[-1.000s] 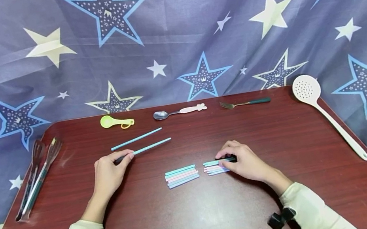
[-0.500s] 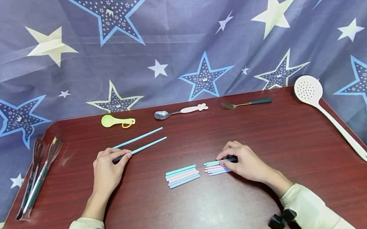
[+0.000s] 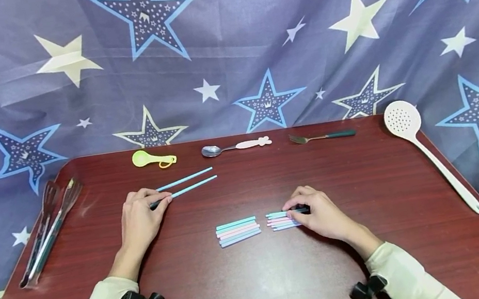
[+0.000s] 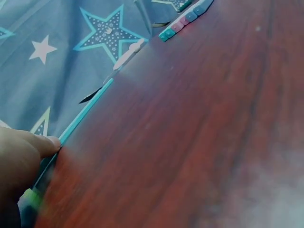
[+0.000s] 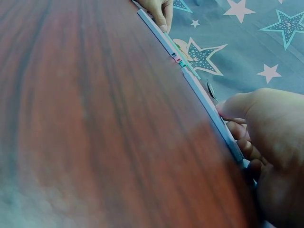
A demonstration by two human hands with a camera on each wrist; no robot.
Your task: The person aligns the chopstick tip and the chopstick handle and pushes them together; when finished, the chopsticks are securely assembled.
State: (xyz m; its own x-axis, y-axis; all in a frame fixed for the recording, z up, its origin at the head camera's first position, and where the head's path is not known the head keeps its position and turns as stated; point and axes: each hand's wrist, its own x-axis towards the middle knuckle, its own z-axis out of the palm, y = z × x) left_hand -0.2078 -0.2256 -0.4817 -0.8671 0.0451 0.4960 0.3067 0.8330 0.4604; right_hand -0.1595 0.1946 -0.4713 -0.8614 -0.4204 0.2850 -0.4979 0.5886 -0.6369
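Note:
My left hand (image 3: 140, 220) pinches a thin light-blue stick (image 3: 195, 185) between thumb and fingers near its left end. Just behind it, almost parallel, lies a second light-blue stick (image 3: 185, 179), its left end hidden by the hand. My right hand (image 3: 319, 210) holds the teal stick (image 3: 274, 214) at the back edge of a bundle of teal, pink and blue sticks (image 3: 281, 224); its fingers hide the bundle's right end. A matching bundle (image 3: 238, 231) lies a small gap to the left, untouched. In the right wrist view, the thumb (image 5: 230, 105) is beside the bundle's blue stick (image 5: 209, 109).
Along the back edge of the brown table (image 3: 260, 282) lie a green measuring spoon (image 3: 151, 158), a spoon with a pink handle (image 3: 236, 146) and a fork (image 3: 322, 136). A white skimmer (image 3: 431, 156) lies at right, wrapped utensils (image 3: 50, 231) at left. A star-patterned cloth (image 3: 222, 42) hangs behind.
My left hand has moved the pinched stick back toward the other light-blue stick, narrowing the gap between them. My right hand stays in place.

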